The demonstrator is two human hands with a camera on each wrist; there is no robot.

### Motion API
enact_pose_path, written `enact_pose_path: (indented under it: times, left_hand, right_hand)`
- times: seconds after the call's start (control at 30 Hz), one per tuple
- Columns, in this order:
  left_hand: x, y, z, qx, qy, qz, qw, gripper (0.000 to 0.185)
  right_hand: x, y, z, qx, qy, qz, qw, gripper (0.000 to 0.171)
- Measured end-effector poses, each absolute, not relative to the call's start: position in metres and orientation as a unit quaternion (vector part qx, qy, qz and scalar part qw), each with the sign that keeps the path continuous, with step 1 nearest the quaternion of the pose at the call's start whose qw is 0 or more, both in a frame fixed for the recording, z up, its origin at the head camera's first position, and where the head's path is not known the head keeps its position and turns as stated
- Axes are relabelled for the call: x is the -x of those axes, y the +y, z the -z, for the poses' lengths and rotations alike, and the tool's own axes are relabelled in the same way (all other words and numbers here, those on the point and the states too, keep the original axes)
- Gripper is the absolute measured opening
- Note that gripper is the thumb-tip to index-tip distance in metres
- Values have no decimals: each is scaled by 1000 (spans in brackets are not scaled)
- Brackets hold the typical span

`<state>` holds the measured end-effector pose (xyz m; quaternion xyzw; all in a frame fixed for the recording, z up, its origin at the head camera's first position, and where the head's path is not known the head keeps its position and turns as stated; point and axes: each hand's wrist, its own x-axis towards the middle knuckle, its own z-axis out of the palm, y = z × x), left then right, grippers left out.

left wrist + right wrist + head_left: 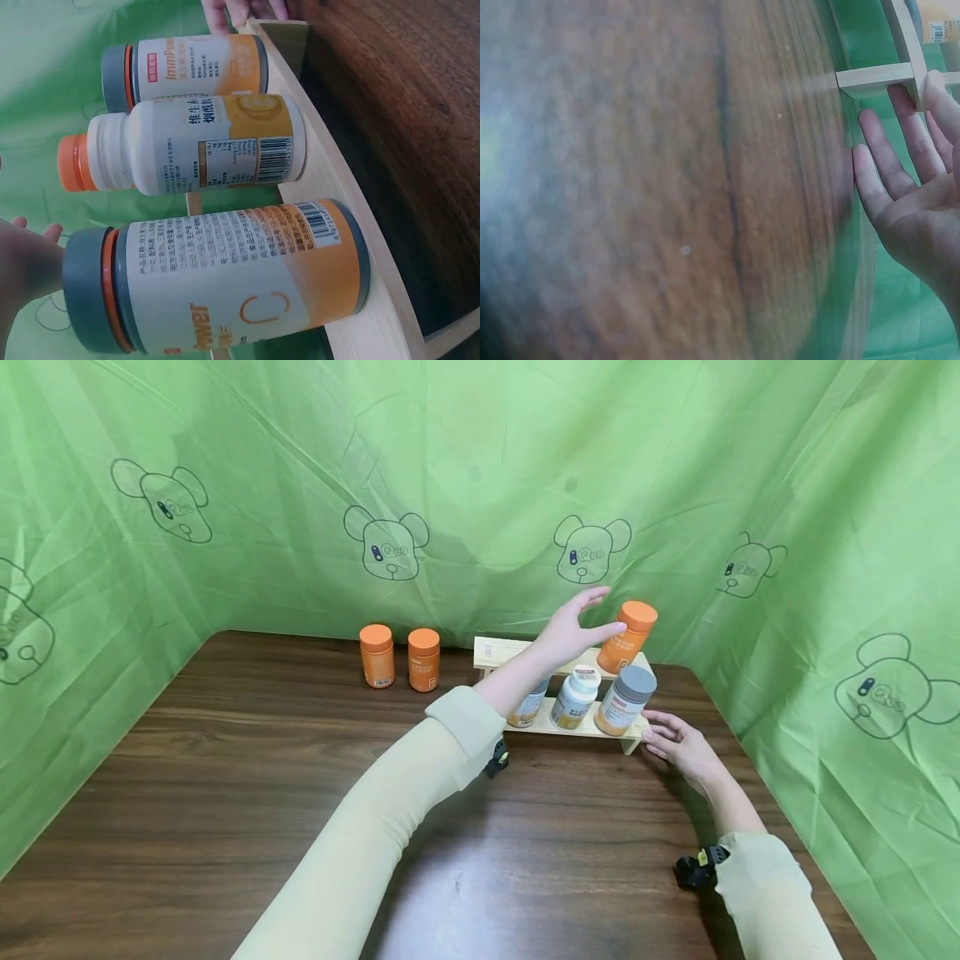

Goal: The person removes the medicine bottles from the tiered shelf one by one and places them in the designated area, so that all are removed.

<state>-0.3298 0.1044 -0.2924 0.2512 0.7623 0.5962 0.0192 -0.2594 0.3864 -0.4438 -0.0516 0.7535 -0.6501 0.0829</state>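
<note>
My left hand (566,633) reaches over the two-tier wooden rack (502,652) with its fingers extended. Its thumb tip is by an orange bottle (628,639) on the upper tier; whether they touch I cannot tell. On the lower tier stand a grey-lidded bottle (626,702), a white bottle (574,700) and another bottle (529,706), partly hidden by my left arm. In the left wrist view, part of the left hand (30,259) shows behind a grey-lidded bottle (225,281). My right hand (686,752) pinches the rack's right end between thumb and fingers, seen in the right wrist view (922,187).
Left of the rack, two orange bottles (377,657) (423,660) stand upright on the dark wooden table (247,760). A green cloth (480,460) with bear-head drawings hangs behind and at both sides.
</note>
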Motion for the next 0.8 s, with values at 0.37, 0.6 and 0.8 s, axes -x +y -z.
enact_pose_path:
  times: [0.37,0.6,0.8]
  left_hand:
    - [354,120,293,-236,756,-607,66,70]
    - [365,128,294,-269,757,-586,103,67]
    - [370,134,296,-292,762,-567,107,65]
  right_hand:
    - [261,390,446,46,755,649,83,49]
    - [261,392,444,51,757,647,82,46]
    - [263,390,445,51,754,649,85,43]
